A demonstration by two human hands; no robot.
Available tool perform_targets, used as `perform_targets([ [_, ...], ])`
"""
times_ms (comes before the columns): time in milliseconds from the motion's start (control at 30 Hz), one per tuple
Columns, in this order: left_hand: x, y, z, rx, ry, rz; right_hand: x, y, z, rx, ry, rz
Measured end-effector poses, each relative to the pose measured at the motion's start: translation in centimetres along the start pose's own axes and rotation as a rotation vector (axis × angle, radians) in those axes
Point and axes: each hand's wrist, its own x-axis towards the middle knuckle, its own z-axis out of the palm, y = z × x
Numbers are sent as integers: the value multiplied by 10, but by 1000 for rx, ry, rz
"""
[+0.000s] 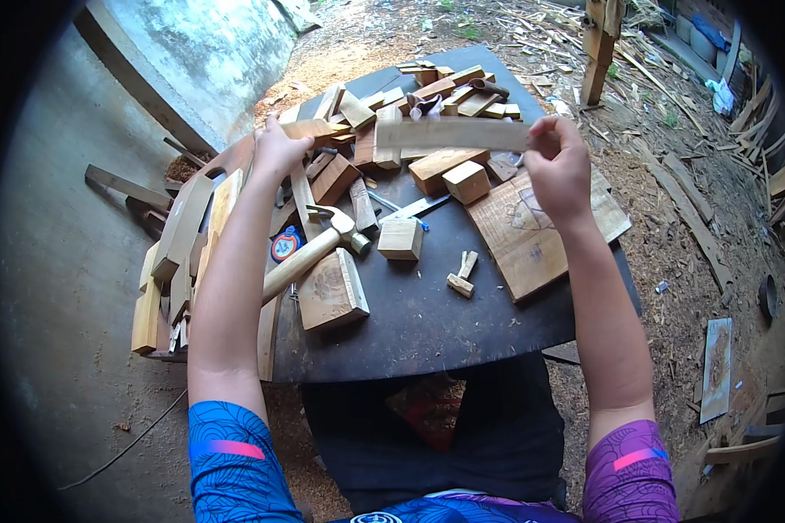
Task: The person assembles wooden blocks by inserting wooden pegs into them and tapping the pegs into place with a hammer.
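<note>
My right hand [558,170] pinches one end of a thin, pale wooden strip [462,134], held level above the table's far half. At the far left of the table, my left hand [279,152] has its fingers round the end of an orange-brown wood block [312,129]; part of that grip is hidden. Beside my left forearm lies a claw hammer [303,263], its handle partly behind the arm. A small square-cut block [400,239] and two joined wood scraps [464,275] rest mid-table. A wide wooden board [519,240] lies below my right hand.
Many offcuts are heaped along the far side of the dark table [410,336]. A blue tape measure [285,244] and a try square [420,207] lie among them. Long boards [183,227] stand at the left edge. A wooden post [598,52] rises beyond, with scrap wood on the ground.
</note>
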Motion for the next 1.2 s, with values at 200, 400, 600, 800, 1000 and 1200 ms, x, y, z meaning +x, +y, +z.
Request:
perform_targets([
  [200, -44, 43, 22, 331, 162, 189, 10, 13, -12, 163, 252, 383],
  [400, -67, 102, 34, 344, -183, 243, 5, 9, -5, -172, 196, 295],
  [600, -69, 123, 50, 365, -255, 129, -3, 5, -3, -454, 173, 302],
  [800, -55, 99, 65, -40, -134, 366, -4, -9, 0, -508, 107, 296],
  [1000, -69, 111, 62, 82, -231, 344, -3, 0, 1, -483, 61, 244],
  [1200, -80, 127, 58, 243, -217, 238, -11, 0, 7, -418, 177, -110],
])
